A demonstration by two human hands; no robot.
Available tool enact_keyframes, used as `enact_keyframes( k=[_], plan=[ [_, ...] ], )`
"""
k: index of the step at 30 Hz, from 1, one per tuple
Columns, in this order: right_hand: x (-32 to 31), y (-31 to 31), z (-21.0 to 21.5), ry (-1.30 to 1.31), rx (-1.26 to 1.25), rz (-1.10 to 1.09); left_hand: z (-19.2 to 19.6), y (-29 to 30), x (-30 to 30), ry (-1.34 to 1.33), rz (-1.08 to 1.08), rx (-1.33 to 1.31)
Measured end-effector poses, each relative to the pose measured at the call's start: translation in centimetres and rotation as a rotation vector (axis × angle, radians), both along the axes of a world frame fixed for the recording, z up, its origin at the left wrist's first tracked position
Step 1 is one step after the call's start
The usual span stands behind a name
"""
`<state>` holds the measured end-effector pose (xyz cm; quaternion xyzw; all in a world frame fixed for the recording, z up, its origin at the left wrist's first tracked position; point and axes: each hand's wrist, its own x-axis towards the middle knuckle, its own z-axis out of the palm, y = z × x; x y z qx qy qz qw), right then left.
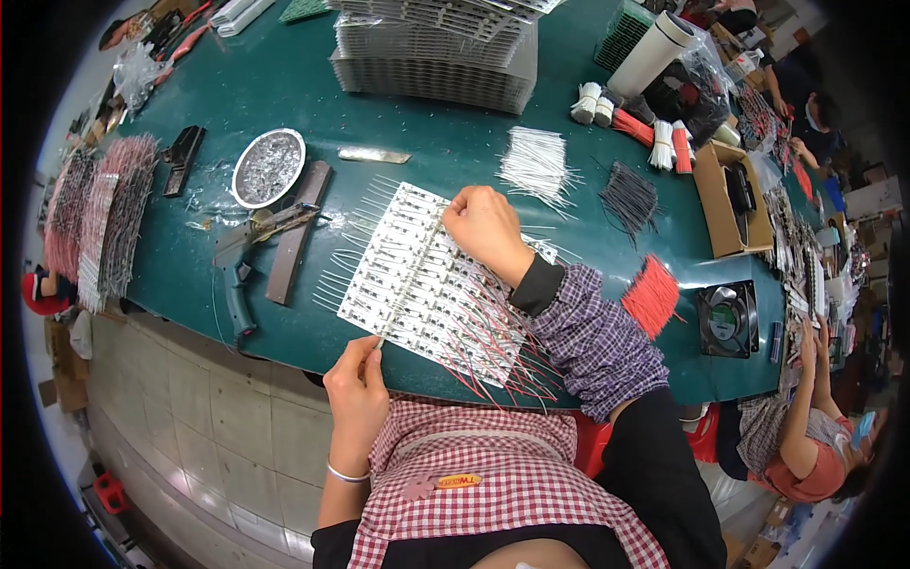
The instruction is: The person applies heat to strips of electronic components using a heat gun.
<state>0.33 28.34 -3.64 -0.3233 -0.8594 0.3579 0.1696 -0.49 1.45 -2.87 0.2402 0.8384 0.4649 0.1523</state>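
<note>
Head view. Board: white, printed with rows of small dark marks, laid aslant on the green table near its front edge, between the hands; fringed by white wires at left and by red and dark wires at lower right. Strip: pale, thin, stretched diagonally across the board. Left hand: finger and thumb pinched on the strip's near end, at the board's lower edge. Right hand: fingers curled over the board's upper part, by the strip's far end; whether the strip is gripped cannot be told.

Beyond the board, left: dish, white, filled with silvery bits; brown bar; tool with grey-blue handle. Right: white pile, black pile and red pile, all of cut wires; carton, open. Far side: stack of grey panels.

Labelled items: fan, black, marked by a round green label, its print too small to be read; badge, yellow, lettered in red, fixed to the checked apron.
</note>
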Motion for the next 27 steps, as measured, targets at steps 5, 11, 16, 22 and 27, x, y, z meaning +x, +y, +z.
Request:
enact_keyframes(
  k=[5, 11, 16, 22, 27],
  plan=[
    [-0.2, 0.0, 0.1, -0.012, -0.008, 0.01, 0.1, 0.1, 0.1, 0.016, 0.0, 0.008],
    [-0.2, -0.1, -0.4, -0.007, 0.044, -0.008, -0.1, 0.1, 0.0, 0.02, 0.0, 0.002],
    [-0.3, -0.8, -1.0, 0.047, 0.126, -0.035, -0.1, 0.1, 0.0, 0.025, -0.003, -0.007],
    [0.2, -2.3, -0.8, 0.17, 0.236, 0.005, 0.2, 0.3, 0.0, 0.002, 0.008, -0.008],
    [1.3, -1.1, -0.7, 0.183, 0.299, 0.086, 0.1, 0.7, -0.1, 0.007, -0.005, -0.007]
  ],
)
